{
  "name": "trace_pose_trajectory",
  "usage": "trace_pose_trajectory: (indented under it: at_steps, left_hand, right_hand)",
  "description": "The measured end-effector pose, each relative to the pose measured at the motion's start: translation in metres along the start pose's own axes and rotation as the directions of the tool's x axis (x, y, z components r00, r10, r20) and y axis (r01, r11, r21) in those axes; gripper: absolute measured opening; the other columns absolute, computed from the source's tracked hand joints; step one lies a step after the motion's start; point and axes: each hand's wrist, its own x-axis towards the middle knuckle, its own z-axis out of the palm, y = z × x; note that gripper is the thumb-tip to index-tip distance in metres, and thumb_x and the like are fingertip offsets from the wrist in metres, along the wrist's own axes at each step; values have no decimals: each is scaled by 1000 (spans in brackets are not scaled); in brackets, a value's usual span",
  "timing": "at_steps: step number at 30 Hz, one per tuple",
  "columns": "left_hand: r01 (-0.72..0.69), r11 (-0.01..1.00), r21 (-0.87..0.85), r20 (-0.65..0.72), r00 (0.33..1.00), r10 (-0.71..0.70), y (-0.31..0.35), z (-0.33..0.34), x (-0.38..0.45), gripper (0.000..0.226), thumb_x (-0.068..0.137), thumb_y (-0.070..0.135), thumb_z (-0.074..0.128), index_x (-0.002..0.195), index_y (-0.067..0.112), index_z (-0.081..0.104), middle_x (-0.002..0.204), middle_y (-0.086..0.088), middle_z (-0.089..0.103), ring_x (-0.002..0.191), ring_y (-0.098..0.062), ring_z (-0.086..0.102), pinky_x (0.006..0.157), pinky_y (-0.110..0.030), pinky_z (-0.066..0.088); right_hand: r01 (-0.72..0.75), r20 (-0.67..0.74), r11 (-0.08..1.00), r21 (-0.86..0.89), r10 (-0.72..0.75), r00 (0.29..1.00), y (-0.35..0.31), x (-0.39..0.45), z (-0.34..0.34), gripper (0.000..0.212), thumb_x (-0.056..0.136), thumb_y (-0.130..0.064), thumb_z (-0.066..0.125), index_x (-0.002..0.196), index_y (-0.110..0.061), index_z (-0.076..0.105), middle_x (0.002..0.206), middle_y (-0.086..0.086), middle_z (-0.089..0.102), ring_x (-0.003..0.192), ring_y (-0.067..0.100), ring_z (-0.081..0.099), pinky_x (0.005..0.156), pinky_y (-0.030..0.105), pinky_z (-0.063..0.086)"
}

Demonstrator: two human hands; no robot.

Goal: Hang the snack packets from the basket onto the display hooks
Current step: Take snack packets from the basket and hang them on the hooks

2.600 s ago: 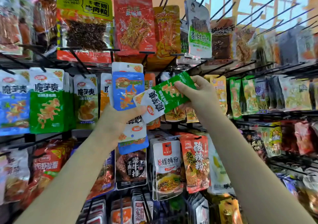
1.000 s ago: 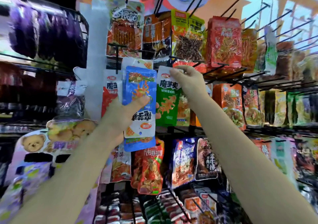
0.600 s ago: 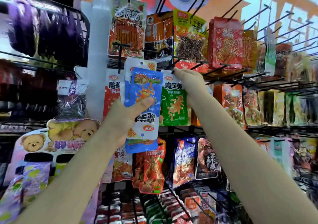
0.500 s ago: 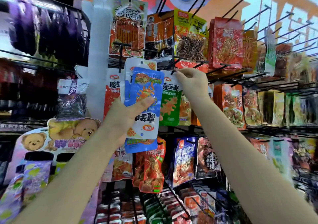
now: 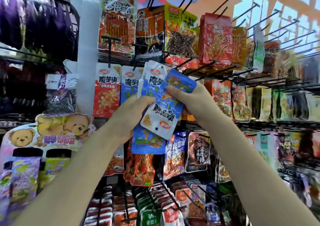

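Note:
My left hand (image 5: 128, 118) grips a small stack of blue-and-white snack packets (image 5: 149, 139) in front of the rack. My right hand (image 5: 192, 101) pinches the front blue packet (image 5: 166, 107), which is turned upside down and tilted, its hole end at the bottom. Behind the stack, a red packet (image 5: 107, 92) and a blue packet (image 5: 129, 85) of the same brand hang on hooks. The green packet and the basket are out of sight.
Black wire display hooks (image 5: 204, 66) stick out toward me all over the rack, many bare at the upper right. Larger snack bags (image 5: 214, 38) hang in the top row, more packets (image 5: 197, 151) below. A bear-print display (image 5: 52, 132) stands at the left.
My right hand let go of the green packet at the hook and came down to the blue stack, where it took the front packet. The stack now tilts to the right.

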Motion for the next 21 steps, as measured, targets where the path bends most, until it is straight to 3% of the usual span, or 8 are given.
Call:
trace_pose_trajectory:
  at_steps: [2, 6, 8, 10, 13, 15, 19, 21]
  left_hand:
    - [17, 1000, -8, -40, 999, -17, -6, -2, 1, 29, 100, 30, 57, 107, 3, 62, 87, -16, 73, 70, -25, 71, 60, -37, 60]
    - [-29, 999, -29, -226, 974, 22, -16, -6, 2, 29, 90, 41, 69, 104, 16, 62, 96, -6, 67, 80, -24, 68, 75, -43, 56]
    - [-40, 996, -82, -250, 968, 18, -18, -3, -2, 58, 77, 61, 76, 119, 23, 64, 113, -7, 72, 99, -32, 71, 89, -57, 56]
    - [-85, 994, -66, -244, 968, 66, -21, 3, -6, 78, 62, 70, 84, 123, 27, 65, 118, -7, 73, 105, -35, 70, 91, -59, 55]
    - [-154, 987, -40, -288, 948, 137, -25, 7, -6, 43, 76, 35, 87, 113, 19, 72, 106, -3, 77, 96, -28, 74, 89, -57, 58]
    - [-178, 982, -65, -381, 914, 140, -26, 5, -4, 30, 81, 26, 84, 107, 15, 73, 101, -4, 77, 92, -26, 74, 87, -58, 58]
    - [-210, 972, -108, -472, 871, 136, -20, -7, 2, 32, 78, 30, 87, 102, 14, 74, 98, -5, 78, 94, -27, 75, 86, -56, 59]
    - [-234, 972, -38, -420, 886, 196, -15, -8, 2, 37, 77, 26, 87, 107, 9, 73, 98, -3, 78, 92, -23, 75, 84, -51, 61]
  right_hand:
    - [-20, -94, 997, 80, 27, 995, 5, -2, -3, 7, 93, -20, 72, 87, -20, 67, 65, -2, 67, 49, 15, 59, 45, 22, 46]
    - [-17, -246, 930, 367, 115, 962, 11, -10, -10, 8, 92, -16, 72, 94, -11, 67, 66, 3, 69, 37, 14, 52, 38, 21, 42]
    - [-19, -234, 880, 475, 148, 961, 13, -16, -9, 20, 92, -13, 72, 109, -6, 65, 77, 4, 75, 44, 17, 63, 42, 23, 50]
    - [-24, -215, 863, 505, 153, 964, 16, -21, -4, 27, 91, -11, 71, 116, -5, 63, 87, 6, 77, 53, 22, 70, 48, 26, 56]
    - [-74, -143, 895, 440, 152, 978, 20, -26, 2, 25, 90, -14, 74, 112, -8, 63, 94, 9, 77, 66, 28, 74, 65, 38, 64]
    - [-126, -84, 927, 352, 166, 983, 24, -25, -1, 23, 85, -13, 78, 103, -11, 64, 95, 9, 77, 73, 25, 75, 75, 41, 63]
    - [-183, 200, 980, 79, 164, 966, 27, -22, -6, 14, 82, -9, 79, 79, -16, 67, 80, 5, 72, 61, 15, 68, 56, 22, 53]
    - [-165, 231, 984, 72, 145, 962, 23, -21, 0, 9, 88, -14, 76, 85, -15, 67, 83, 4, 74, 67, 16, 70, 58, 23, 54]
